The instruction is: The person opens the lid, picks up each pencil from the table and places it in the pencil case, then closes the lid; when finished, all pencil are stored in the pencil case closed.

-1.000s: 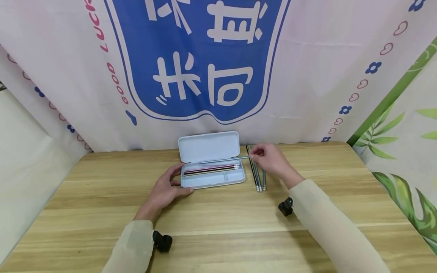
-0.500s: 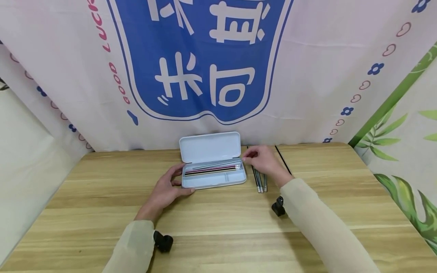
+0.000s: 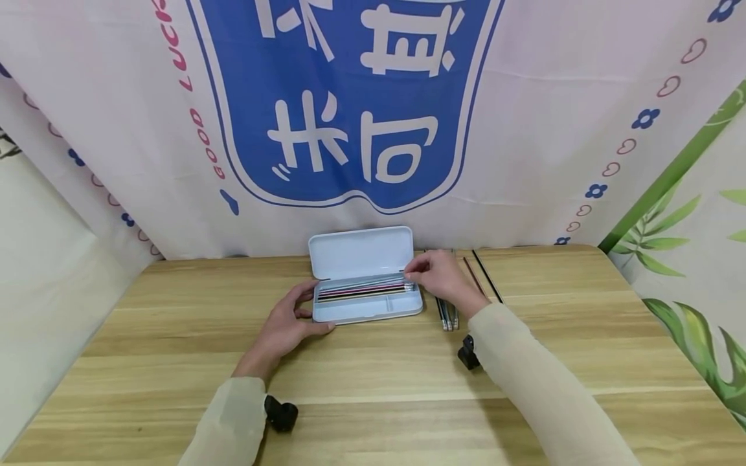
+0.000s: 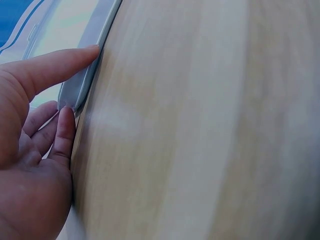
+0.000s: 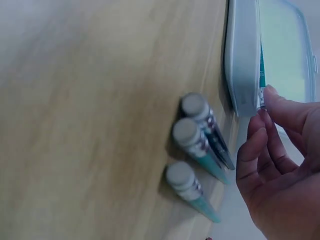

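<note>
A light blue pencil case (image 3: 350, 313) lies on the table with its lid (image 3: 361, 254) raised at the back. Around its left end my left hand (image 3: 284, 329) holds it, thumb (image 4: 75, 64) along the front edge and fingers at the end wall. My right hand (image 3: 444, 279) pinches a green pencil (image 5: 262, 72) by its eraser end, over the case's right end; the pencil lies low in the rear compartment. Several striped pencils (image 3: 362, 293) rest in that compartment. Just right of the case, pencils (image 5: 200, 159) lie on the table, their white erasers toward the person.
Farther right, a black pencil (image 3: 488, 277) and a reddish pencil (image 3: 474, 274) lie partly behind the right forearm. A printed cloth (image 3: 524, 162) hangs right behind the table's back edge. The wooden tabletop (image 3: 373, 395) stretches in front of the case.
My right hand has moved left and lowered the green pencil into the case's rear compartment. The black and reddish pencils have come into sight behind it. My left hand stays on the case.
</note>
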Action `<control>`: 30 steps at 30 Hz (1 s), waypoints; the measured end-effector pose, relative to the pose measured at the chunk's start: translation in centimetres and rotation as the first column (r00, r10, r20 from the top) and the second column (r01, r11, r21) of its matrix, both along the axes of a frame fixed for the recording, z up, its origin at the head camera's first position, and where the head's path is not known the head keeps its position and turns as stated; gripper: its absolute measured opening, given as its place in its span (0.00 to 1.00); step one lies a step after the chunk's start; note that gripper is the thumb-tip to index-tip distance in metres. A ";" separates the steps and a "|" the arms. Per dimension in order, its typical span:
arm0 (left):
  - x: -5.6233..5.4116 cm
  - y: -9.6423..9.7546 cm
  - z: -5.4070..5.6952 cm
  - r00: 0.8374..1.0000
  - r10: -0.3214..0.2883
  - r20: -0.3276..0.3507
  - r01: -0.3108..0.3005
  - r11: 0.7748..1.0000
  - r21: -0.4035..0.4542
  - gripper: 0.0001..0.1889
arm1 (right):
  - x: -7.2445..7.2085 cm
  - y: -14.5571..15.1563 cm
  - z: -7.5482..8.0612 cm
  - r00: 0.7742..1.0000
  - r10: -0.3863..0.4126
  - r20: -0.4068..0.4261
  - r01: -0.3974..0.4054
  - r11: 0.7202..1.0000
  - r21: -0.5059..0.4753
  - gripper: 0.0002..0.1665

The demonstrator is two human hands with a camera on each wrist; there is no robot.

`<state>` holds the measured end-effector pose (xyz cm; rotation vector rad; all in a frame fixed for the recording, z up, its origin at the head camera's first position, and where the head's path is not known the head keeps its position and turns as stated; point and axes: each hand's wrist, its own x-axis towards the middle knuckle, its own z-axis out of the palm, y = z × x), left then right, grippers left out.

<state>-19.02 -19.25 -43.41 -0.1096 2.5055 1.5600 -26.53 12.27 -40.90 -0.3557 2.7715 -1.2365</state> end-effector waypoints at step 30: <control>0.1 -0.1 -0.1 1.000 0.003 0.004 -0.003 1.000 0.016 0.51 | 0.3 -1.0 0.0 0.999 0.032 -0.036 -0.024 0.978 0.207 0.06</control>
